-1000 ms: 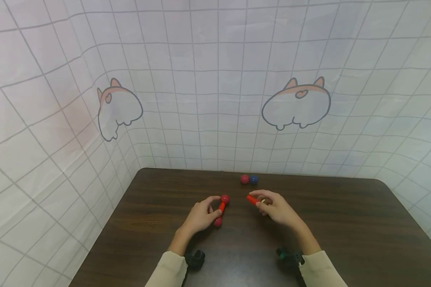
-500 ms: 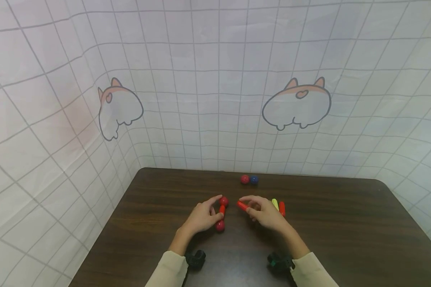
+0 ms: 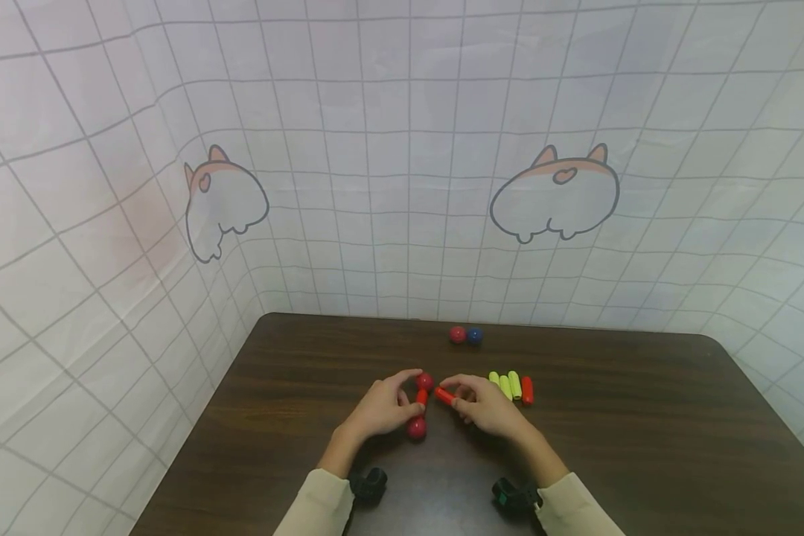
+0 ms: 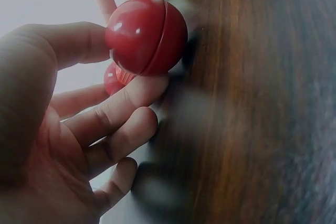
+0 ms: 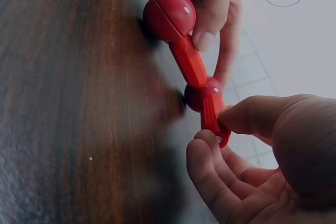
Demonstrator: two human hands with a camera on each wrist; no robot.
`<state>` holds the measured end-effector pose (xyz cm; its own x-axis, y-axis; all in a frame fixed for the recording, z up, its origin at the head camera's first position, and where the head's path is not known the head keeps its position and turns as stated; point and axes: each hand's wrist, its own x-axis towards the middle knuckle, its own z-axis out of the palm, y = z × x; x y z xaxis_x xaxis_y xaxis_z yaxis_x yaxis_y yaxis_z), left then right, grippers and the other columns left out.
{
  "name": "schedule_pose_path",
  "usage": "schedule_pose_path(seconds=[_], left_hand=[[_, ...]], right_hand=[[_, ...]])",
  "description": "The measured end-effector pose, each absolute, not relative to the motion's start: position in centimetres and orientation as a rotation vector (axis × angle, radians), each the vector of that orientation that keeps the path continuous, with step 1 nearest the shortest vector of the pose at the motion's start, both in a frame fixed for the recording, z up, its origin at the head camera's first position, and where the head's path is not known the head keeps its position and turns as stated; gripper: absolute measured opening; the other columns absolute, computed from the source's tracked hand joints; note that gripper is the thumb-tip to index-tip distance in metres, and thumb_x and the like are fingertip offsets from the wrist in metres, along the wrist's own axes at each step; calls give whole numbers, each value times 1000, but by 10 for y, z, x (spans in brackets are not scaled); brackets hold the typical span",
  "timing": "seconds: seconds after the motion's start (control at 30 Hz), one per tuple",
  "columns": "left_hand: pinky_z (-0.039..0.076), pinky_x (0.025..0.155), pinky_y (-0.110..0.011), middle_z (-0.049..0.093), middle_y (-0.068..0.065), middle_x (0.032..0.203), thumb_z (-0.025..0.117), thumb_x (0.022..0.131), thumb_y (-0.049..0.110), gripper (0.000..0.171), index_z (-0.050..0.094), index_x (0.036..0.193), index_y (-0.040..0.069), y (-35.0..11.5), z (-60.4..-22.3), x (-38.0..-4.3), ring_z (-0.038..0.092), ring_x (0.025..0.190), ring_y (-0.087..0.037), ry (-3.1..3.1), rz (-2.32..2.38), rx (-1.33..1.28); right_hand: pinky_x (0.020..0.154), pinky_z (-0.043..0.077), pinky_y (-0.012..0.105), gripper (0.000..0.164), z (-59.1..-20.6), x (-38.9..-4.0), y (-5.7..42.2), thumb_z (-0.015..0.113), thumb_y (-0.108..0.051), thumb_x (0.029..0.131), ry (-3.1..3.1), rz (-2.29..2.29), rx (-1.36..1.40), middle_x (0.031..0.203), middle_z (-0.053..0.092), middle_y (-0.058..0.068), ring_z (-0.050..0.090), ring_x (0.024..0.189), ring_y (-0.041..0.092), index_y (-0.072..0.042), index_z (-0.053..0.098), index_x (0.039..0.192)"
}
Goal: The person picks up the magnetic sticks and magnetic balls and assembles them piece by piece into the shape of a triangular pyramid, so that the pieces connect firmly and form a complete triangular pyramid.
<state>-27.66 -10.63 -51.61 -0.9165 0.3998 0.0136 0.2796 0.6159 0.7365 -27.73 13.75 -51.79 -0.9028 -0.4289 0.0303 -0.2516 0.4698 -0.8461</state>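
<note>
My left hand [image 3: 382,407] holds a dumbbell-shaped toy piece between thumb and fingers. It has a near red ball [image 3: 417,428] and a far red ball [image 3: 425,381], with a red ribbed rod [image 5: 188,60] joining them. One glossy ball [image 4: 146,35] with a seam fills the left wrist view, between the thumb and fingertips. To the right, my right hand [image 3: 487,406] pinches a second red rod [image 3: 445,395] between thumb and fingers. Its free end points at the far ball and overlaps it in the right wrist view.
Behind my right hand lie several yellow-green rods [image 3: 515,385] side by side, with a loose red rod [image 3: 527,391] at their right. Another red ball [image 3: 458,334] and a blue ball [image 3: 474,336] sit near the back edge of the dark wooden table [image 3: 643,424]. A grid-patterned sheet [image 3: 375,186] hangs behind.
My right hand has moved left and nearer with its rod, bringing it beside the far ball and uncovering the rods behind. My left hand has shifted slightly right with the ball-and-rod piece.
</note>
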Motion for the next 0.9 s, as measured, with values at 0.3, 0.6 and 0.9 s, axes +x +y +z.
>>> schedule_pose_path(seconds=[0.3, 0.6, 0.9], left_hand=[[38, 48, -22, 64, 8, 65, 73, 90, 26, 62, 52, 147, 13, -100, -519, -276, 49, 50, -5, 2656, 1203, 592], [39, 49, -23, 66, 7, 67, 71, 92, 23, 57, 52, 144, 12, -98, -517, -274, 50, 51, -5, 2644, 1227, 588], [44, 53, -23, 73, -4, 74, 68, 95, 17, 34, 59, 126, 9, -100, -518, -277, 58, 56, -7, 2668, 1274, 589]], right_hand=[[58, 55, 30, 30, -521, -279, 137, 63, -2, 96, 2518, -1405, -556, 85, 63, 7, 62, 64, 15, -8, 66, 125], [59, 57, 31, 26, -519, -279, 136, 64, -1, 96, 2508, -1407, -549, 86, 64, 7, 64, 66, 15, -6, 67, 121], [58, 53, 27, 23, -519, -278, 137, 66, 0, 94, 2520, -1389, -563, 88, 64, 7, 63, 65, 14, -7, 68, 116]])
